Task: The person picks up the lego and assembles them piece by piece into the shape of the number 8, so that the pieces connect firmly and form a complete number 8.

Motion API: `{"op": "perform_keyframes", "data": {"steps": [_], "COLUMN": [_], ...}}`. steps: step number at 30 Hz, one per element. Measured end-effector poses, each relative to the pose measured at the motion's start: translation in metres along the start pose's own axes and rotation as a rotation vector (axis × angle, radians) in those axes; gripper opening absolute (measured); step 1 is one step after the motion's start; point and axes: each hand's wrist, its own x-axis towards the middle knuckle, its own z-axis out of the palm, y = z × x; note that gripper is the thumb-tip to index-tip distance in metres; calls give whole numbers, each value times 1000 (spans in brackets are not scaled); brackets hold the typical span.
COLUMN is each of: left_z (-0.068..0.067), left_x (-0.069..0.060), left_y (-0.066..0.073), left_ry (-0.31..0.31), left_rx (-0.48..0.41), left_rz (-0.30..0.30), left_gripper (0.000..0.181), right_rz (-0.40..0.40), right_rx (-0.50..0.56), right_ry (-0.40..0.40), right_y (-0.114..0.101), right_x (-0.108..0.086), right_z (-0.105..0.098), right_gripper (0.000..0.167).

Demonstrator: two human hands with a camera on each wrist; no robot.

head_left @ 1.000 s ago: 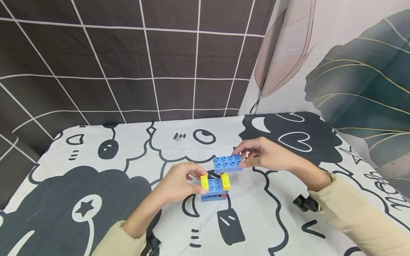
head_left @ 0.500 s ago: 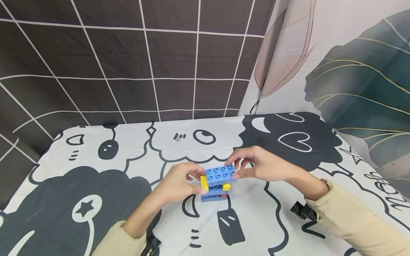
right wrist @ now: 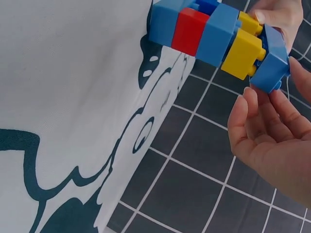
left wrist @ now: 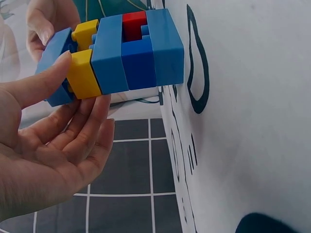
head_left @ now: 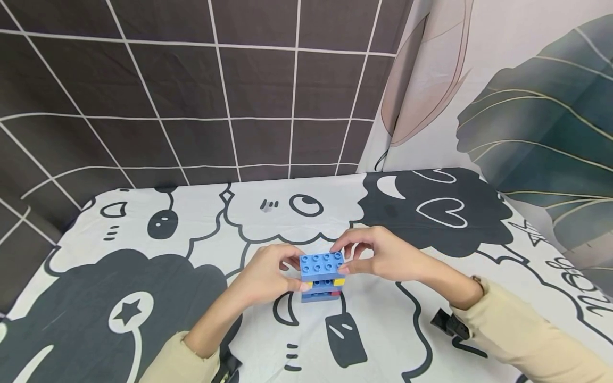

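A stack of toy building bricks stands on the cloth in front of me. Its lowest layer is a light blue brick point(head_left: 320, 298). Above that sit a red brick point(right wrist: 188, 31) and a dark blue brick point(left wrist: 138, 63), then another light blue brick point(left wrist: 108, 53). Two yellow bricks top these, one at each end. My left hand point(head_left: 268, 272) pinches the left yellow brick point(left wrist: 83, 75) between thumb and fingers. With thumb and fingertips my right hand point(head_left: 383, 252) grips the eight-stud light blue brick point(head_left: 322, 266) over the yellow ones; yellow studs show in the gap below it.
A white cloth point(head_left: 383, 330) with black cartoon drawings covers the surface. Behind it hangs a dark grid-patterned curtain point(head_left: 258, 80), and a leaf-patterned cloth point(head_left: 541, 117) is at the right. A black strap device point(head_left: 450, 323) sits at the right wrist.
My right hand has brought the light blue brick left and toward me, from right of the stack to over both yellow bricks. My left hand stays on the stack.
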Motion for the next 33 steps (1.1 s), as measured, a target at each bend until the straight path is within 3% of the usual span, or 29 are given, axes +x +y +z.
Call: {"op": "perform_keyframes", "data": {"steps": [13, 23, 33], "left_z": [2, 4, 1], "left_x": [-3, -6, -9], "left_y": [0, 0, 4], "left_ry": [10, 16, 4], "left_rx": [19, 16, 2], "left_rz": [-21, -3, -11], "left_gripper": [30, 28, 43], "right_rz": [-19, -29, -12], "right_rx": [-38, -52, -66], "right_ry": [17, 15, 18], "right_y": [0, 0, 1], "right_x": [-1, -2, -3], "right_z": [2, 2, 1], "right_gripper": [26, 25, 27]}}
